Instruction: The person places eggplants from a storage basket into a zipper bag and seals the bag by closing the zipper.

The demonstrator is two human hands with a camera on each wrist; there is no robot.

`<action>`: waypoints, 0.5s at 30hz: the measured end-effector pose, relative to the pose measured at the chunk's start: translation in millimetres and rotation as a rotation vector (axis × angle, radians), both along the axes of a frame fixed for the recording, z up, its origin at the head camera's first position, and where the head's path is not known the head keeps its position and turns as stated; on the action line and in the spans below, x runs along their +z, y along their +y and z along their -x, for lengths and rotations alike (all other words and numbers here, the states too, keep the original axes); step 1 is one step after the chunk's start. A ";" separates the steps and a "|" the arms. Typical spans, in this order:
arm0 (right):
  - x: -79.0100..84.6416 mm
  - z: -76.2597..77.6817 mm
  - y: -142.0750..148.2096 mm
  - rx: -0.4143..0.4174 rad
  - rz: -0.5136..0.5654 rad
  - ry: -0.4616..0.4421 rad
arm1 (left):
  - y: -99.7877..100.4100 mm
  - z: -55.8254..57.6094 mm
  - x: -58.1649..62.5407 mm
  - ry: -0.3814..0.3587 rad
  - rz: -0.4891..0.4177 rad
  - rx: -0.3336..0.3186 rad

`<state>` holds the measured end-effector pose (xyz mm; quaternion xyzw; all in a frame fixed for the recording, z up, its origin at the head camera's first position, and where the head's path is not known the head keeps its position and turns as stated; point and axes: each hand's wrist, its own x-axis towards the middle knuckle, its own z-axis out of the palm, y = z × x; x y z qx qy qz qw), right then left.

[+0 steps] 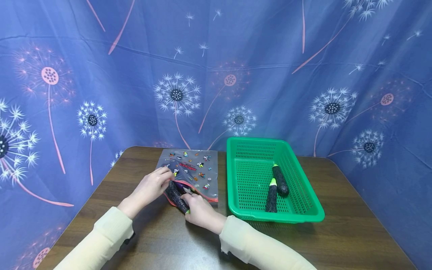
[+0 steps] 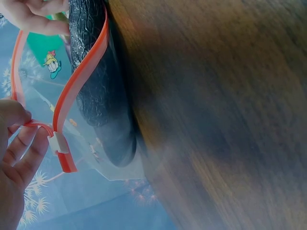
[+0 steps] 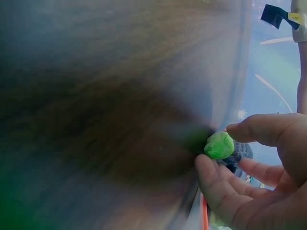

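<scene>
1. The left hand (image 1: 153, 184) has its thumb and fingers closed in a pinch on the red zip strip (image 2: 76, 81), beside a white slider (image 2: 58, 143).
2. A dark, wrinkled eggplant-like vegetable (image 1: 176, 194) lies partly inside the bag's open mouth, its green stem end pointing out toward the person.
3. Beside it, a smooth purple eggplant (image 1: 180, 186) shows at the mouth.
4. The clear, cartoon-printed zip bag (image 1: 192, 168) lies flat on the wooden table (image 1: 354, 217).
5. The right hand (image 1: 202, 213) curls thumb and fingers loosely round the wrinkled vegetable's stem end.
6. In the green plastic basket (image 1: 276, 216), two dark, green-tipped vegetables (image 1: 271, 198) lie side by side.
</scene>
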<state>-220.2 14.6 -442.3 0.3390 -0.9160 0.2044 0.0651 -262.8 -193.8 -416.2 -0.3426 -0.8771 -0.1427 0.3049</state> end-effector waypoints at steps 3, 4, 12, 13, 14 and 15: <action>-2.3 0.1 1.1 0.000 0.011 -0.021 | 0.0 -0.8 0.3 -0.006 0.000 0.002; -3.0 0.2 1.2 -0.001 0.012 -0.027 | 0.0 -0.9 0.3 -0.008 0.000 0.004; -1.7 0.1 0.6 -0.007 0.013 -0.072 | -0.7 -0.1 -1.0 0.000 -0.005 -0.001; -1.4 0.2 0.3 -0.007 0.013 -0.073 | -0.7 0.0 -1.1 0.003 -0.006 -0.003; -1.4 0.6 -0.1 -0.006 0.013 -0.075 | -0.6 0.2 -1.0 0.006 -0.008 -0.005; -0.9 0.9 -0.5 -0.005 0.014 -0.073 | -0.7 0.3 -1.0 0.007 -0.009 -0.007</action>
